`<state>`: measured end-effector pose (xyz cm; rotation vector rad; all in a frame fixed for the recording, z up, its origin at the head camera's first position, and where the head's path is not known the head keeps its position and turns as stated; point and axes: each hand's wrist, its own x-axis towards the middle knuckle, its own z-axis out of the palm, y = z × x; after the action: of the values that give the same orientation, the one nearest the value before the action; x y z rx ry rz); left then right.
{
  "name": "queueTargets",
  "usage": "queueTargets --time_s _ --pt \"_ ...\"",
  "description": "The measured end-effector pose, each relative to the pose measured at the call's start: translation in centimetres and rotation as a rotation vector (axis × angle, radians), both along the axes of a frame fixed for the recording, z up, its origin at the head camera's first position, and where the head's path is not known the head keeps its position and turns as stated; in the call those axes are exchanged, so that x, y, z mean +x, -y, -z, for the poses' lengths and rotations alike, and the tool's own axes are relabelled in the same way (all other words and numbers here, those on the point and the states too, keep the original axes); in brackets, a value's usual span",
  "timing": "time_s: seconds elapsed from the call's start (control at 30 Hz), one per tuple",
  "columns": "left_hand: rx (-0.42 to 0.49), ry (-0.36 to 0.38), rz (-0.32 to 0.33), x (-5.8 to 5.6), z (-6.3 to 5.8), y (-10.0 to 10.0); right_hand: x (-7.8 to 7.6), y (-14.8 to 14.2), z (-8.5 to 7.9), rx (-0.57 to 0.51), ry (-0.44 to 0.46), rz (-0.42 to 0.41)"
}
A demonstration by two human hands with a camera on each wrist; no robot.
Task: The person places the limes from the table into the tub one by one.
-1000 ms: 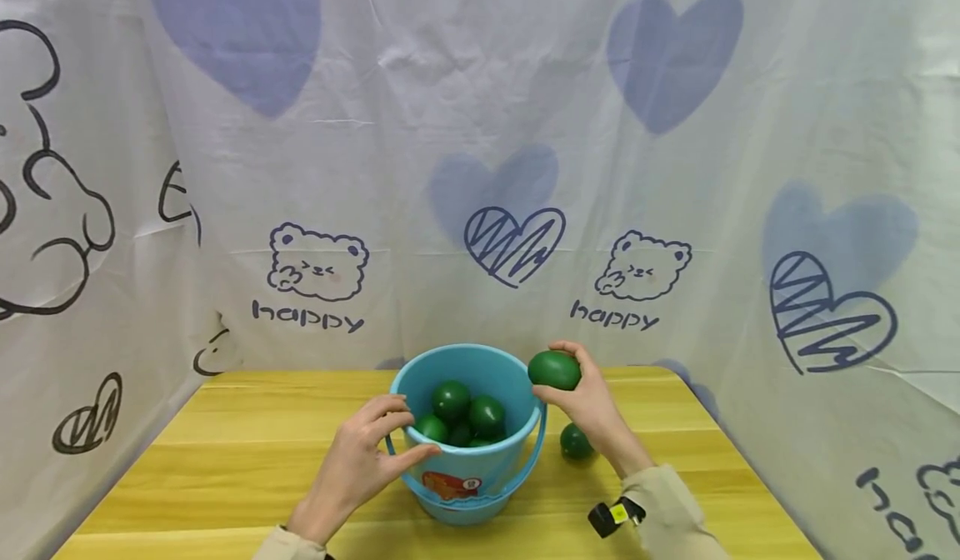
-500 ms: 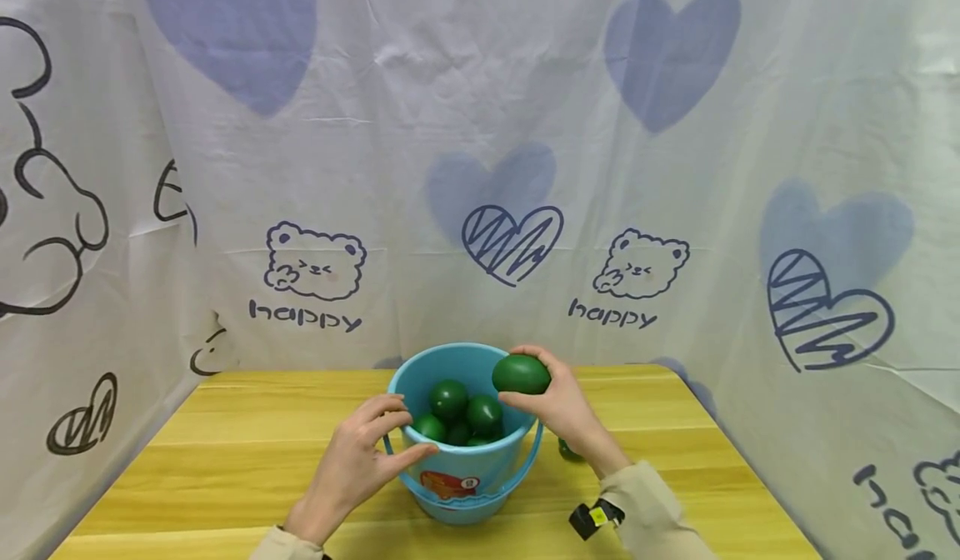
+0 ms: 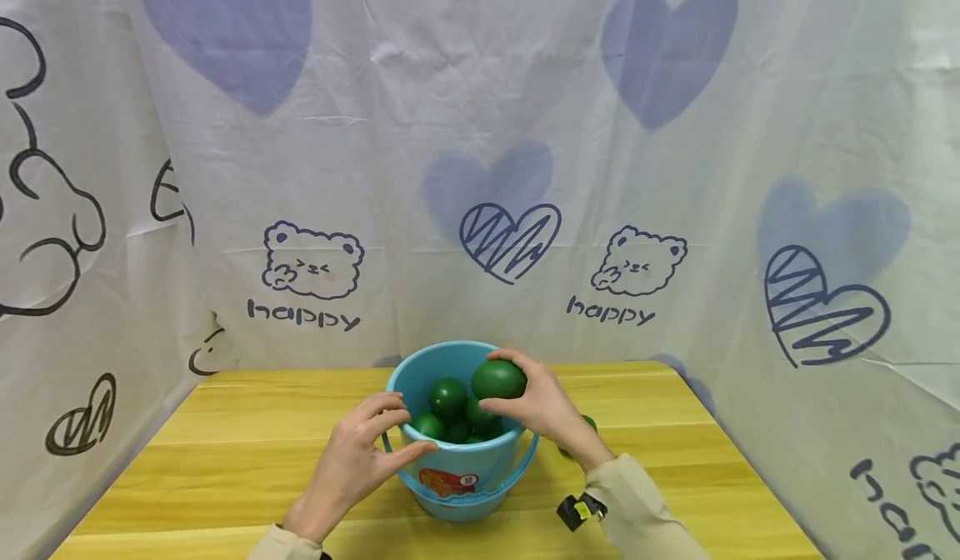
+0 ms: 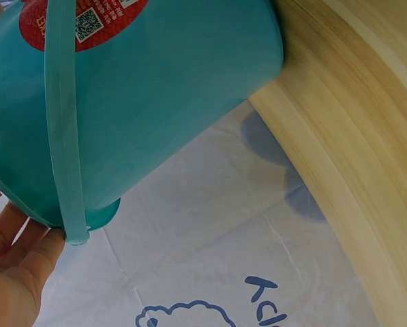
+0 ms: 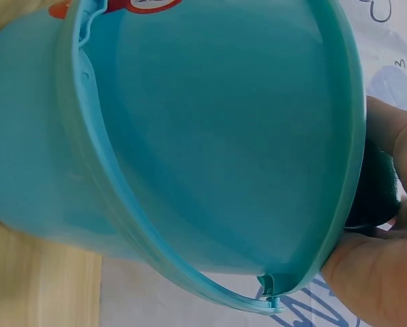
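Observation:
A light blue bucket (image 3: 420,368) stands upright on the table, with several dark green avocados (image 3: 447,397) inside. My left hand (image 3: 352,452) holds its left rim, fingers over the edge and thumb along the front. In the left wrist view, those fingers (image 4: 36,255) sit at the rim near the handle joint. With thumb and fingers, my right hand (image 3: 542,406) grips another avocado (image 3: 498,379) over the right part of the opening, above the others. The right wrist view shows this avocado (image 5: 375,191) partly hidden behind the rim.
One more avocado (image 3: 590,420) lies on the wooden table (image 3: 247,452) right of the bucket, mostly hidden behind my right forearm. The bucket's handle (image 3: 525,464) hangs down across its front. A printed white curtain (image 3: 420,293) closes off the back and sides.
My right hand has moved left with the avocado, from beside the right rim to over the bucket's opening, and slightly lower. My left hand has stayed at the rim.

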<state>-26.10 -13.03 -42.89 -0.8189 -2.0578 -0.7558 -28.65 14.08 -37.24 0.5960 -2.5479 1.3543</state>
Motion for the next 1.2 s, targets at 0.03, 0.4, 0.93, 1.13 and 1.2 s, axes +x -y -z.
queueTargets --time_s 0.03,0.4,0.93,1.13,1.2 --pt "0.000 -0.004 0.001 0.0 0.0 0.0 0.0 0.0 0.0 0.008 -0.002 -0.006" --pt "0.006 -0.015 0.008 0.0 0.1 0.0 0.0 -0.3 0.3 -0.061 0.045 -0.120" --pt "0.006 0.034 -0.011 0.1 -0.2 -0.1 -0.3 -2.3 0.5 -0.232 0.028 -0.008" --pt "0.005 0.030 -0.013 0.1 -0.2 -0.1 -0.5 -3.4 1.2 -0.255 0.006 0.015" --pt "0.005 0.033 -0.017 0.1 -0.2 -0.1 -0.5 -3.9 1.6 -0.265 0.005 0.046"
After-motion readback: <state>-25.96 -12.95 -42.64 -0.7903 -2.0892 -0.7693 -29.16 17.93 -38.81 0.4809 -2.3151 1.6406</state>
